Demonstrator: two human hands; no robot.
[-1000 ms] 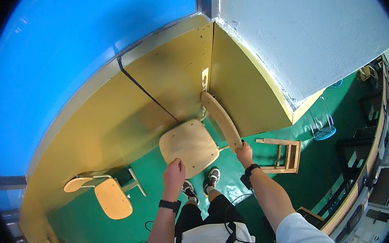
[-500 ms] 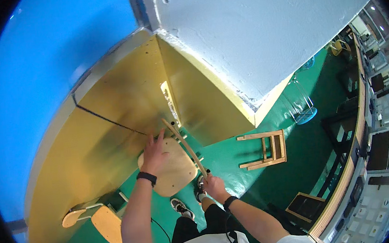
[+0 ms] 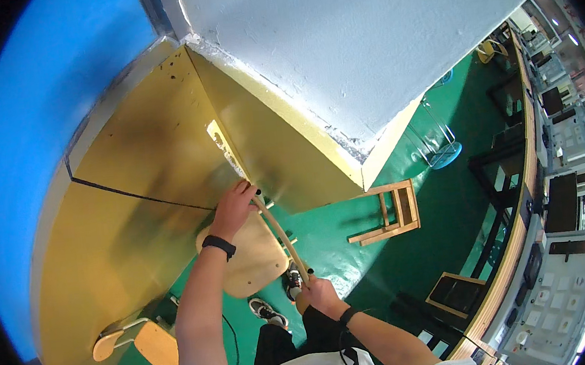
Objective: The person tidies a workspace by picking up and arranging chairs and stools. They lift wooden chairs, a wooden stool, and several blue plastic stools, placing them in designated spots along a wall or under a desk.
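Note:
A chair with a light wooden seat [image 3: 254, 262] stands close in front of me, turned sideways beside the yellow wall. Its curved wooden backrest [image 3: 280, 232] shows edge-on, with a small dark knob near either end. At the far end of that backrest, my left hand [image 3: 233, 208] has its fingers closed around the wood. My right hand [image 3: 322, 297] is wrapped around the near end. Both wrists wear black bands. The chair's legs are mostly hidden under the seat, and my feet are right by its near side.
A yellow wall corner [image 3: 231, 118] rises ahead, below a grey ledge [image 3: 364, 44]. A wooden stool [image 3: 400, 208] lies on its side at the right. Another chair [image 3: 157, 347] is at the lower left. A long workbench [image 3: 519, 232] runs down the right, and a blue-seated stool [image 3: 445, 156] stands farther off.
My left hand has gone from resting spread over the seat to holding the backrest's far end. My right hand keeps its hold. The whole view has shifted slightly.

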